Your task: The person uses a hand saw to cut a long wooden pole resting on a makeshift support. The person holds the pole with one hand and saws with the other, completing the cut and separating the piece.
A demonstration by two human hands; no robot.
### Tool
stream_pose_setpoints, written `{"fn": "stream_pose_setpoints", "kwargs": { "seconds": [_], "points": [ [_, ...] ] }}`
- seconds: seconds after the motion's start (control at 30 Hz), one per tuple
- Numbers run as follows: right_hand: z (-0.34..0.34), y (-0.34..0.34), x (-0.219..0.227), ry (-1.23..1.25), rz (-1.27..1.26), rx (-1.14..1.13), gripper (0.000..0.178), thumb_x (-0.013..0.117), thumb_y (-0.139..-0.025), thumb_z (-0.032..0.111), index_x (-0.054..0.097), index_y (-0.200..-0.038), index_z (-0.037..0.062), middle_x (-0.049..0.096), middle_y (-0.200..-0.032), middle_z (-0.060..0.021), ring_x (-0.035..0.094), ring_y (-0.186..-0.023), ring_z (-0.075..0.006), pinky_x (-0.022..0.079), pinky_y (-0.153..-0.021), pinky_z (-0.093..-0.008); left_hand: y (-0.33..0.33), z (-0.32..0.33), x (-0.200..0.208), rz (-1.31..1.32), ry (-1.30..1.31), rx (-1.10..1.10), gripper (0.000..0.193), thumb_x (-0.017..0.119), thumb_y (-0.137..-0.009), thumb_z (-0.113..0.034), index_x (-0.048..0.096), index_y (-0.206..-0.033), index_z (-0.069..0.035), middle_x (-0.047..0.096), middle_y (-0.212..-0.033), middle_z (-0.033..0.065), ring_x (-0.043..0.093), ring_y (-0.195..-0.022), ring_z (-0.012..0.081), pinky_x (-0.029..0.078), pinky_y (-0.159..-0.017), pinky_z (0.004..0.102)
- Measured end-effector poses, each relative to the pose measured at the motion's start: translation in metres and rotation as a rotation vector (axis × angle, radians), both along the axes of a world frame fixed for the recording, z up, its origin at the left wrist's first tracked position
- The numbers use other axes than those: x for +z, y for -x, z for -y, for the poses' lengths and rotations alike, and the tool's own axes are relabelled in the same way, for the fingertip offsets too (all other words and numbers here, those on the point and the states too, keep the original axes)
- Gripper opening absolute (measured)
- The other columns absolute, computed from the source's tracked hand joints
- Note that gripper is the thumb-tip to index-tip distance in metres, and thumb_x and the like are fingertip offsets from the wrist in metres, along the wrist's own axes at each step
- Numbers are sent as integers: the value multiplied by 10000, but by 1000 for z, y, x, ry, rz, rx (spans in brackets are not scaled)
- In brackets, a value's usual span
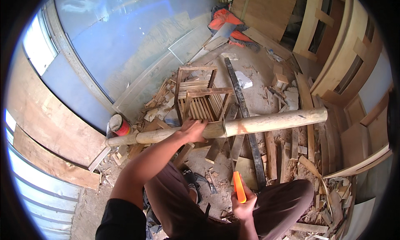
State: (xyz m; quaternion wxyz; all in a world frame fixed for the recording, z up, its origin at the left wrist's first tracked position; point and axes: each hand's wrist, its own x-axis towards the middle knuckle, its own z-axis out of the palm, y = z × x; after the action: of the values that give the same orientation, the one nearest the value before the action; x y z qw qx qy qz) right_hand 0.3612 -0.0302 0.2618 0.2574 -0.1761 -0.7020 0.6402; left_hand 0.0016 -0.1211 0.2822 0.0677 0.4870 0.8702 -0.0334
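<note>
A thick, pale bamboo pole lies crosswise in front of me, raised on wood pieces. My left hand grips it from above, left of its middle. Just right of that hand, a line or joint crosses the pole. In my right hand, low and right of centre, is the orange handle of a handsaw, held between my knees. Its thin blade, hard to make out, points up toward the pole by that line. Beyond my left hand sits a slatted wooden frame, like a small chair or stool.
A long dark beam passes under the pole. A red and white bucket stands by the pole's left end. Offcuts and shavings litter the floor. Wooden frames lean at the right, a plywood sheet and orange cloth at the back.
</note>
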Motion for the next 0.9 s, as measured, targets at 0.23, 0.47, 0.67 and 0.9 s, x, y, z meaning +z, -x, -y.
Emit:
{"fn": "stream_pose_setpoints", "kwargs": {
  "seconds": [0.23, 0.47, 0.67, 0.9],
  "points": [
    [-29, 2, 34, -18, 103, 64, 651, 714, -871, -63, 538, -1498, -63, 751, -1218, -126, 644, -1041, -72, 529, -919, -260, -7, -13, -10, 48, -160, 127, 816, 886, -748, -536, 599, -1255, 35, 745, -995, 232, 757, -916, 363, 623, -784, 473],
    [-30, 6, 46, 46, 175, 47, 646, 736, -884, -31, 537, -1497, -59, 728, -1294, -161, 646, -1133, -112, 515, -979, -278, -10, -23, -10, 148, -120, 208, 849, 896, -712, -554, 594, -1268, 12, 721, -1098, 262, 743, -990, 416, 608, -834, 526],
    [-45, 24, 84, -53, 177, 118, 629, 728, -913, -3, 512, -1497, -85, 697, -1349, -174, 636, -1218, -163, 499, -1042, -308, -1, -26, -24, 143, -150, 174, 830, 870, -741, -578, 599, -1273, -2, 726, -1067, 237, 746, -987, 412, 605, -817, 515],
    [-65, 48, 146, 196, 87, 308, 687, 588, -1004, -7, 302, -1626, -45, 621, -843, -14, 523, -528, -61, 450, -500, -232, 21, -26, -50, -68, -270, 74, 714, 847, -815, -485, 632, -1317, -25, 748, -887, 167, 760, -785, 316, 597, -633, 444]
  ]
}}
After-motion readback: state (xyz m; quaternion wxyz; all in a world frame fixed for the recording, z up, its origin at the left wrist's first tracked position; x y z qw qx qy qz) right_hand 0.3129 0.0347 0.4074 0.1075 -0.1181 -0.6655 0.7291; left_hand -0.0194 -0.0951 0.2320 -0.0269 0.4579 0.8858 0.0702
